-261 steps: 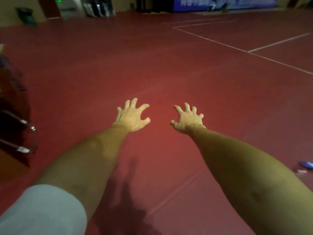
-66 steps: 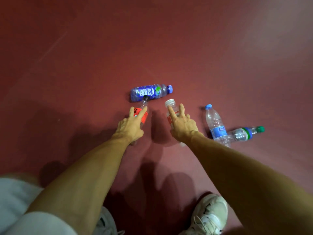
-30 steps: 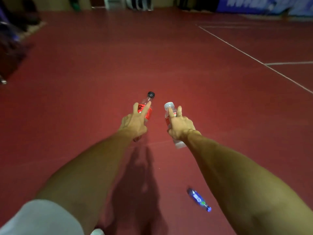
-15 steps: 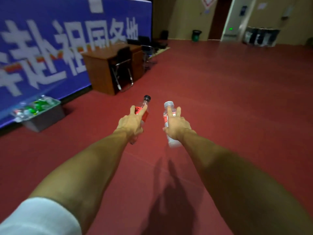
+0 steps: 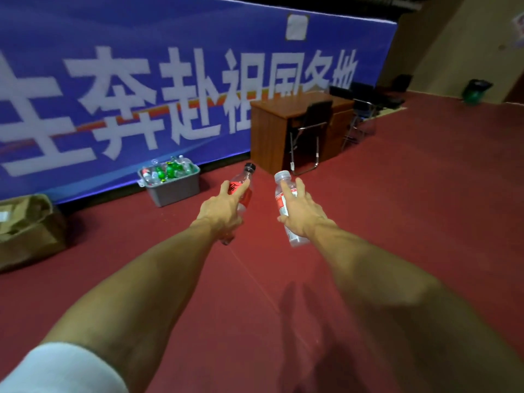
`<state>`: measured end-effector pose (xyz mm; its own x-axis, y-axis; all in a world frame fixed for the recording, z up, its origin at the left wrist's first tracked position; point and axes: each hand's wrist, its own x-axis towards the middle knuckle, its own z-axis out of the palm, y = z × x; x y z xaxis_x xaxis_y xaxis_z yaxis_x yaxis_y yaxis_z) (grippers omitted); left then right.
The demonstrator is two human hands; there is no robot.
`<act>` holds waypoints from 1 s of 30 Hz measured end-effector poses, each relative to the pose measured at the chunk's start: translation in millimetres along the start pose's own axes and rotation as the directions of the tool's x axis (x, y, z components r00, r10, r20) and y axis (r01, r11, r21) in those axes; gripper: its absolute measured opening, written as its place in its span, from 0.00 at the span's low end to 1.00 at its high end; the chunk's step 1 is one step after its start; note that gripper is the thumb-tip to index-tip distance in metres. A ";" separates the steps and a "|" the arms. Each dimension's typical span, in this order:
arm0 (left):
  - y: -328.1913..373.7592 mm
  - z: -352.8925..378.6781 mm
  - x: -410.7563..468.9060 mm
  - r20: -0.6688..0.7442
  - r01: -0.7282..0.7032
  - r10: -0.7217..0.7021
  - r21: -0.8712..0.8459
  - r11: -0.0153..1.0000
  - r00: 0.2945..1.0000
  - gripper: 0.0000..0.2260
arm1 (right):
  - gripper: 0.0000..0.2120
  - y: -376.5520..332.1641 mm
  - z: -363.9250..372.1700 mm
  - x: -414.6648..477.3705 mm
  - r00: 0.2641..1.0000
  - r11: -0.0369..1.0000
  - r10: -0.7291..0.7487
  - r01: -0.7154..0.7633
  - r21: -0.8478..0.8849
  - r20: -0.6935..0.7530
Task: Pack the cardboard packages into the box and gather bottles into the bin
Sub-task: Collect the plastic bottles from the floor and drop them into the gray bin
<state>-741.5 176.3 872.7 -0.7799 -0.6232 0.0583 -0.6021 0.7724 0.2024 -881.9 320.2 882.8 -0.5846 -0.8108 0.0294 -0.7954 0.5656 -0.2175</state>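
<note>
**A bottle in each hand, bin ahead on the left**

Both arms reach forward over the red floor (image 5: 397, 222). The left hand (image 5: 222, 209) is wrapped round a clear bottle with a black cap and red label (image 5: 247, 177). Its index finger lies straight along the label and the other fingers are curled under the body. The bottle tilts up and away, cap foremost.

The right hand (image 5: 302, 215) grips a clear bottle with a white cap and a red-and-white label (image 5: 280, 191). Two fingers stretch up the side while the rest close round it, and the base sticks out below the palm. The two bottles are near each other but not touching.

Ahead and left, a grey plastic bin (image 5: 175, 191) stands on the floor against a blue banner with white lettering (image 5: 170, 80). It is heaped to the rim with bottles (image 5: 167, 170), clear and green ones mixed.

Further left, at the picture's edge, sits an open cardboard box (image 5: 34, 242). Brown shapes show inside it, too blurred to make out.

To the right of the bin are a wooden desk (image 5: 269, 131) and a black chair with a metal frame (image 5: 312, 129). A green bin (image 5: 476, 90) stands far off by the wall.
</note>
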 end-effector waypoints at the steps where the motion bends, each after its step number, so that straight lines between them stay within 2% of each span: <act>1: -5.3 -1.9 17.8 0.004 0.043 -0.043 0.001 0.999 0.999 0.38 | 0.42 2.0 -2.2 24.8 0.999 0.999 -0.032 0.032 -0.012 0.012; 6: -42.2 -10.7 106.1 -0.045 0.197 -0.197 0.010 0.980 0.979 0.37 | 0.42 -0.5 -5.3 147.8 0.980 0.982 -0.190 0.191 -0.013 0.059; 9: -63.5 -13.4 137.7 -0.044 0.238 -0.237 0.018 0.971 0.971 0.36 | 0.41 -11.9 0.8 191.8 0.967 0.971 -0.237 0.238 -0.006 0.092; 16: -167.0 -6.7 245.8 -0.032 0.377 -0.376 0.035 0.926 0.926 0.40 | 0.42 -74.8 40.0 349.1 0.921 0.931 -0.360 0.365 -0.003 0.145; 23: -282.9 -12.0 370.1 -0.054 0.426 -0.423 0.046 0.904 0.904 0.37 | 0.42 -151.2 71.9 507.8 0.897 0.907 -0.416 0.420 0.005 0.151; 30: -363.6 -22.5 497.7 -0.050 0.431 -0.428 0.068 0.900 0.902 0.36 | 0.42 -199.2 85.9 661.0 0.888 0.900 -0.430 0.435 0.008 0.165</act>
<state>-906.9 -417.5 850.1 -0.4373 -0.8992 0.0145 -0.8895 0.4349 0.1406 -1096.1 -341.3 861.7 -0.1503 -0.9878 -0.0409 -0.9692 0.1554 -0.1911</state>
